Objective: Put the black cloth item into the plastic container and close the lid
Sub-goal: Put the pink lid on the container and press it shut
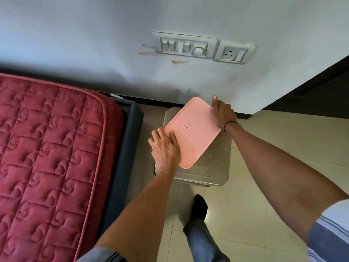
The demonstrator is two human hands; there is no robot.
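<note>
Here we hold the pink lid (192, 132) over the clear plastic container (217, 163), which stands on the tiled floor (273, 167) just beside the bed frame (122, 157) & near the wall (113, 53). The lid sits turned at an angle to the container, corners not lined up w/ the box, so part of the container's rim shows past the lid on the near & right sides. We can't tell whether the lid rests on the rim or is held just above it.

Our left hand (164, 148) grips the lid's left edge: thumb (172, 136) pressed on top of the lid, fingers wrapped at the edge. Our right hand (222, 114) grasps the lid's far right edge, fingers curled under, one fingertip sticking up beyond the far corner. A thin black band (231, 124) circles the right wrist.

A small red & white sticker (186, 127) sits near the middle of the lid. The black cloth item can't be seen; the container's inside is mostly hidden by the lid & its walls are cloudy, so we can't tell if it's in there.

Left of the container lies a red quilted mattress (47, 148) on the frame. On the wall above the container are a switch panel (184, 47) & a socket (234, 52). Nearer to us than the container, a foot in a black sock (200, 207) stands on the floor.
</note>
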